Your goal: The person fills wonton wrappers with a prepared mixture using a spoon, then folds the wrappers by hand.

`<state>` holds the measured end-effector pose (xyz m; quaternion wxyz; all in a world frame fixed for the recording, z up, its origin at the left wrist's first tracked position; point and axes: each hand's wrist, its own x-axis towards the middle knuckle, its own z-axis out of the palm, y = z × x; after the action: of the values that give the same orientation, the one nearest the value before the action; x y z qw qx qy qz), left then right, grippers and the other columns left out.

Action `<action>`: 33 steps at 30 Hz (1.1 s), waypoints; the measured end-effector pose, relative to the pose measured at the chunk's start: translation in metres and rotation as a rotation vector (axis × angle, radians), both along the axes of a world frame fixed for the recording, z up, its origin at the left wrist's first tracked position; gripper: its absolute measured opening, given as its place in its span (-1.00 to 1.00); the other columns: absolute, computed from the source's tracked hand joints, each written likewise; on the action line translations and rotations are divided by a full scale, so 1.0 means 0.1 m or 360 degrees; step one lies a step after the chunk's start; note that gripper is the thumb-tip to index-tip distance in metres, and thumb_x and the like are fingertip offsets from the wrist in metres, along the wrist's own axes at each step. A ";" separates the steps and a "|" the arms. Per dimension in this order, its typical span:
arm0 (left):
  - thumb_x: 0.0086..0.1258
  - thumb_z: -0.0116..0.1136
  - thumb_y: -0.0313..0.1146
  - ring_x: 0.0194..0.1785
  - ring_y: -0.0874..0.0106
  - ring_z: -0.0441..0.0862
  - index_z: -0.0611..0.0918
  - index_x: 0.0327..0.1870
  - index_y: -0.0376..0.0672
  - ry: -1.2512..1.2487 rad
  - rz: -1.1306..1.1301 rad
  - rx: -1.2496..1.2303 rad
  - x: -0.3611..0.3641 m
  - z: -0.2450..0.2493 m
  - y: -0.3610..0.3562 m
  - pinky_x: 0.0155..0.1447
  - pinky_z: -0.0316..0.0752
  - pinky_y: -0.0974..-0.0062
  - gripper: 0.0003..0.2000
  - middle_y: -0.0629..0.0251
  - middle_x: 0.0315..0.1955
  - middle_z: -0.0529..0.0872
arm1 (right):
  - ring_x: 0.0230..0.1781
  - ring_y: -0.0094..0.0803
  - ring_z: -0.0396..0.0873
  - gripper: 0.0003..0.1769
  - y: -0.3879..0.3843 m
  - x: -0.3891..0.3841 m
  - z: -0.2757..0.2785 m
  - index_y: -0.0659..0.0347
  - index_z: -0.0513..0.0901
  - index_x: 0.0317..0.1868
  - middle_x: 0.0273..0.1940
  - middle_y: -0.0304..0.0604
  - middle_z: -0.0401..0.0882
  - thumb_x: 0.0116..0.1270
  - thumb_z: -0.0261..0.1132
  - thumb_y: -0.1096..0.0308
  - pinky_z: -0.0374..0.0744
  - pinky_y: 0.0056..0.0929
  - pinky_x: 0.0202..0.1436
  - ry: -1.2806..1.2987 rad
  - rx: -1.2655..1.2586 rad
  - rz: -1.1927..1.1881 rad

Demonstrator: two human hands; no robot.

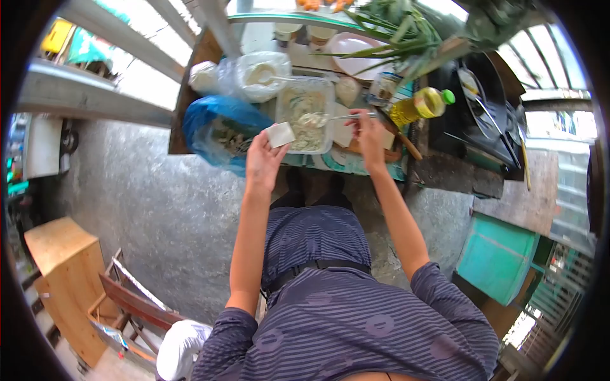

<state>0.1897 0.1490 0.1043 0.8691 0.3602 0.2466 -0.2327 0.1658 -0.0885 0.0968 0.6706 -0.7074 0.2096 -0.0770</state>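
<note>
My left hand (262, 157) holds a square white dough wrapper (280, 134) by its edge, over the near left corner of a clear plastic container (331, 101). Inside that container lies a pale, greenish filling (307, 136). Closed around the handle of a metal spoon (343, 117), my right hand (370, 134) is at the container's right side. The spoon's tip sits in the filling with a pale lump on it. More pale wrappers (343, 134) lie between the container and my right hand, on or beside a wooden board (393, 156).
A blue plastic bag (202, 119) stands left, behind it a bag of white powder (272, 62). To the right are a jar (384, 87), a yellow oil bottle (412, 110), a wooden handle (410, 147) and a black stove (448, 120). Green leaves (406, 28) overhang a pink plate (353, 46).
</note>
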 end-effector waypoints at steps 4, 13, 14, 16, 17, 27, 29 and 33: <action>0.47 -0.18 -0.24 0.19 0.23 0.47 0.40 0.18 -0.34 0.0038 -0.0022 -0.0007 -0.03 -0.03 0.00 0.30 0.37 0.29 -0.60 0.12 0.13 0.50 | -0.53 -0.63 0.42 -0.66 0.08 -0.19 -0.26 0.24 0.57 0.00 -0.45 -0.26 0.59 0.45 0.06 0.18 0.42 -0.61 -0.46 0.0096 0.0079 0.0180; 0.48 -0.19 -0.24 0.27 0.22 0.39 0.32 0.24 -0.37 0.0017 0.0022 0.0069 -0.09 0.02 0.17 0.36 0.30 0.27 -0.56 0.18 0.22 0.43 | -0.62 -0.56 0.47 -0.77 -1.67 -1.11 -0.37 0.23 0.58 -0.14 -0.51 -0.23 0.62 0.39 0.12 0.25 0.46 -0.50 -0.51 0.0070 -0.0632 -0.1235; 0.48 -0.19 -0.24 0.28 0.22 0.39 0.33 0.23 -0.37 0.0025 0.0052 0.0074 -0.10 0.00 0.19 0.37 0.29 0.25 -0.57 0.19 0.23 0.43 | -0.52 -0.44 0.57 -0.76 -2.08 -1.27 -0.54 0.20 0.59 -0.12 -0.48 -0.19 0.65 0.35 0.15 0.23 0.52 -0.40 -0.37 0.0189 -0.0874 -0.1335; 0.48 -0.19 -0.24 0.28 0.23 0.39 0.34 0.22 -0.37 0.0010 0.0068 0.0102 -0.10 0.01 0.20 0.37 0.29 0.25 -0.58 0.19 0.22 0.43 | -0.22 -0.13 0.64 -0.73 -2.72 -1.49 -0.74 0.10 0.59 -0.08 -0.35 -0.14 0.69 0.28 0.19 0.20 0.52 -0.21 -0.10 0.0510 -0.0947 -0.1470; 0.48 -0.19 -0.24 0.28 0.23 0.39 0.34 0.21 -0.37 0.0008 0.0082 0.0123 -0.11 0.01 0.22 0.37 0.30 0.25 -0.58 0.18 0.22 0.44 | -0.11 -0.10 0.60 -0.66 -2.88 -1.55 -0.68 0.07 0.55 -0.01 -0.23 -0.10 0.68 0.26 0.19 0.14 0.49 -0.14 -0.03 0.0728 -0.1117 -0.1433; 0.47 -0.16 -0.24 0.27 0.24 0.40 0.37 0.18 -0.35 -0.0003 0.0111 0.0199 -0.21 0.09 0.02 0.35 0.33 0.28 -0.60 0.20 0.21 0.45 | 0.08 -0.07 0.53 -0.49 -3.74 -1.61 -0.68 0.03 0.49 0.13 -0.03 -0.06 0.62 0.22 0.24 0.00 0.46 -0.13 0.12 0.1242 -0.1345 -0.1079; 0.48 -0.17 -0.24 0.27 0.24 0.40 0.37 0.18 -0.35 0.0009 0.0139 0.0201 -0.21 0.13 -0.06 0.35 0.34 0.28 -0.60 0.20 0.22 0.44 | 0.06 -0.08 0.54 -0.50 -3.77 -1.57 -0.65 0.03 0.50 0.11 -0.06 -0.07 0.63 0.22 0.25 0.01 0.47 -0.13 0.10 0.1296 -0.1373 -0.1016; 0.48 -0.19 -0.25 0.28 0.23 0.39 0.36 0.19 -0.35 0.0005 0.0151 0.0185 -0.21 0.15 -0.17 0.35 0.33 0.27 -0.60 0.21 0.23 0.44 | 0.00 -0.05 0.57 -0.61 -3.77 -1.54 -0.53 0.00 0.51 0.01 -0.12 -0.07 0.65 0.21 0.29 0.08 0.51 -0.08 0.01 0.1374 -0.1501 -0.0896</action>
<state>0.1686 0.1324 0.1190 0.8564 0.3975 0.2778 -0.1772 0.0116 -0.4653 0.0439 0.1029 -0.8091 0.5770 -0.0426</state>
